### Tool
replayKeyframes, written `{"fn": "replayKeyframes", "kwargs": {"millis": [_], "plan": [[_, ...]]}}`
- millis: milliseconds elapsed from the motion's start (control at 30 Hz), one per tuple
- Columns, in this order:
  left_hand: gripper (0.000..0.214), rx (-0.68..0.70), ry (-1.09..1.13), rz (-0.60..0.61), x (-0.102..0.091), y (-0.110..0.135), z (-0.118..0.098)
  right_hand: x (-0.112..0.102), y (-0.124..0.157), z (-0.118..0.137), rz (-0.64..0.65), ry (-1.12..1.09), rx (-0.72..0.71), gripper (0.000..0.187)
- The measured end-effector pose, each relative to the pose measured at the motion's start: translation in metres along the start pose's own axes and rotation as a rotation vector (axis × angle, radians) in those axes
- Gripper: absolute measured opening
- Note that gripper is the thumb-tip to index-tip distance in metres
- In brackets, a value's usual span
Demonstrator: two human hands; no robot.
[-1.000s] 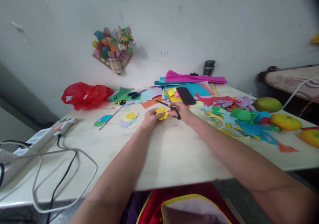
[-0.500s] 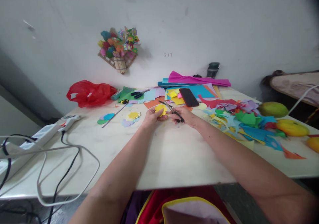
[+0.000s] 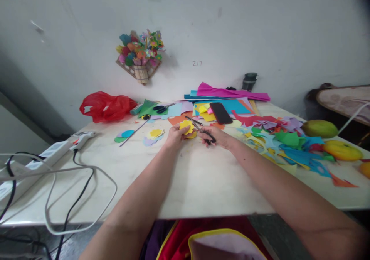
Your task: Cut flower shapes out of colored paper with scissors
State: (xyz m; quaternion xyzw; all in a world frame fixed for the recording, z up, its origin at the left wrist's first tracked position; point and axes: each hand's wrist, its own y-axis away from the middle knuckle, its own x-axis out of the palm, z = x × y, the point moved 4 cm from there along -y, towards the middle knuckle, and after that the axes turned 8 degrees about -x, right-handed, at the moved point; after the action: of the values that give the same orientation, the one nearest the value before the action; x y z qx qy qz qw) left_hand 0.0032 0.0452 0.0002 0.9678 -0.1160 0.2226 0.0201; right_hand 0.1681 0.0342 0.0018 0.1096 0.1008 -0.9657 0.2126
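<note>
My left hand (image 3: 175, 135) is closed on a yellow paper flower (image 3: 186, 127), thumb on top. Another yellow paper piece (image 3: 190, 135) shows just below it, beside the same fingers. My right hand (image 3: 219, 135) grips a pair of scissors (image 3: 206, 132) by the dark handles, with the blades pointing up and left, close to the flower's right side. A gap shows between the blades and the flower. To the left of my left hand lie a yellow flower cutout (image 3: 156, 133) and lilac paper cutouts (image 3: 150, 141) under it.
Colourful paper scraps (image 3: 289, 140) and mangoes (image 3: 341, 150) cover the right side. A phone (image 3: 221, 113) lies on paper sheets behind my hands. A second pair of scissors (image 3: 162, 108), a red plastic bag (image 3: 106, 106) and a power strip (image 3: 54, 154) with cables are to the left.
The scissors and my right hand have drawn slightly away from the flower. A second yellow piece shows more clearly under the flower in my left hand. The view has shifted slightly.
</note>
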Motion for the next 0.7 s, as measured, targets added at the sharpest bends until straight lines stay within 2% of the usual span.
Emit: {"fn": "replayKeyframes", "kwargs": {"millis": [333,700], "plan": [[0.025,-0.030,0.044,-0.089,-0.0010,0.0017,0.0015,0.0037,0.0015,0.0022,-0.022,0.008,0.023,0.029],[0.023,-0.026,0.079,-0.104,-0.0004,0.0004,0.0019,0.0085,0.0035,0.0084,-0.045,-0.003,0.046,0.024]]}}
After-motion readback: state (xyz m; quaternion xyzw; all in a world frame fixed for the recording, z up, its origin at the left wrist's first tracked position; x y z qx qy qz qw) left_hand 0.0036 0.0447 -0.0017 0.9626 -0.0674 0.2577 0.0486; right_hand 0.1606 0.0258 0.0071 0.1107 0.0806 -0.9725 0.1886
